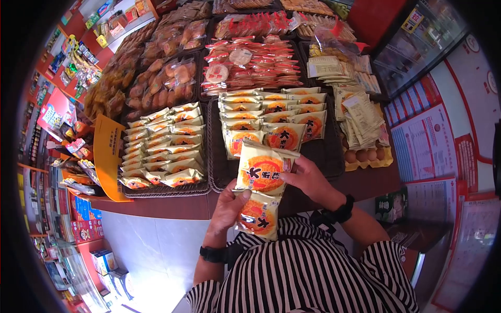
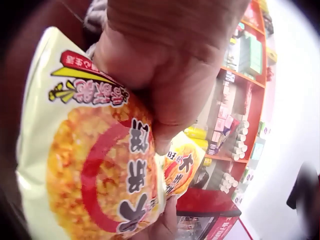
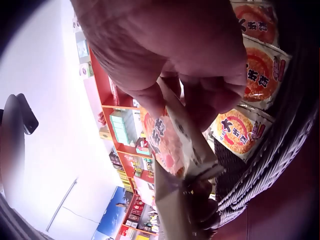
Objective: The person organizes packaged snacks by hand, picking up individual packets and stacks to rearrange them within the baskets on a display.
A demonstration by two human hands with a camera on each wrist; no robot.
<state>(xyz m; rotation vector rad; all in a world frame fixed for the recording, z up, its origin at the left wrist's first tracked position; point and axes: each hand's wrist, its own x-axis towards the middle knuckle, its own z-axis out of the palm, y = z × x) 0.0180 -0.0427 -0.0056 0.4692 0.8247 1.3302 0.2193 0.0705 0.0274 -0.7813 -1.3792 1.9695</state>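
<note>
Two cream packets of rice crackers, an upper packet (image 1: pixel 259 169) and a lower packet (image 1: pixel 257 213), are held in front of the striped shirt, their ends meeting or overlapping. My left hand (image 1: pixel 229 206) grips them from the left, its thumb on the front where the two meet. On the right edge of the upper packet, my right hand (image 1: pixel 312 182) pinches with thumb and fingers. Filling much of the left wrist view is the lower packet (image 2: pixel 95 170), its orange cracker picture showing. From the right wrist, the pinched packet (image 3: pixel 167 137) appears nearly edge-on.
Just beyond the hands, a dark woven basket (image 1: pixel 334 156) holds rows of similar packets (image 1: pixel 284 136). Left of it stands another filled basket (image 1: pixel 201 189), beside a yellow sign (image 1: pixel 108 159). Brown eggs (image 1: pixel 370 154) lie at the right. More snack trays extend behind.
</note>
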